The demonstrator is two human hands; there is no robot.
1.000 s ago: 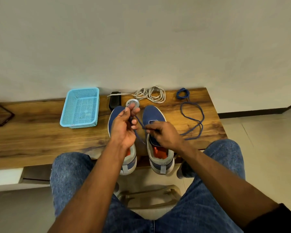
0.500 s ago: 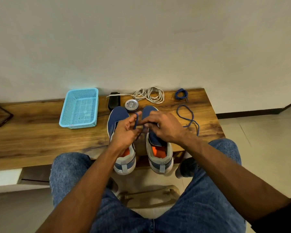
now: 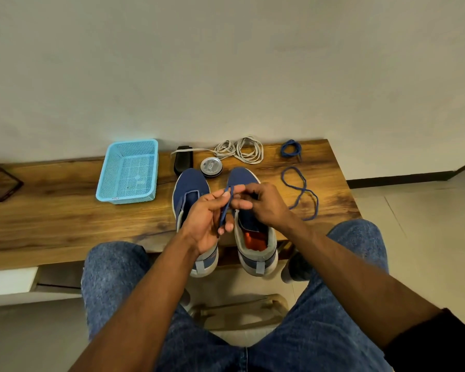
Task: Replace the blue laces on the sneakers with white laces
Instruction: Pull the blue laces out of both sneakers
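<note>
Two blue sneakers stand side by side at the wooden bench's front edge, the left sneaker (image 3: 189, 191) and the right sneaker (image 3: 255, 237), both without laces. My left hand (image 3: 207, 218) and my right hand (image 3: 263, 205) are raised above them, together pinching a blue lace (image 3: 225, 208) folded into a short loop. The rest of that lace (image 3: 304, 194) trails in loops on the bench to the right. A second blue lace (image 3: 290, 148) lies coiled at the back right. White laces (image 3: 243, 150) lie bundled behind the sneakers.
A light blue mesh basket (image 3: 128, 171) sits left of the sneakers. A black brush (image 3: 183, 161) and a round tin (image 3: 211, 167) lie behind them. A dark framed object (image 3: 0, 181) lies at the bench's far left. My knees in jeans flank a stool below.
The blue lace has come free of the right sneaker. Both hands have risen and come together, folding the lace, and its trailing part has been drawn in towards them.
</note>
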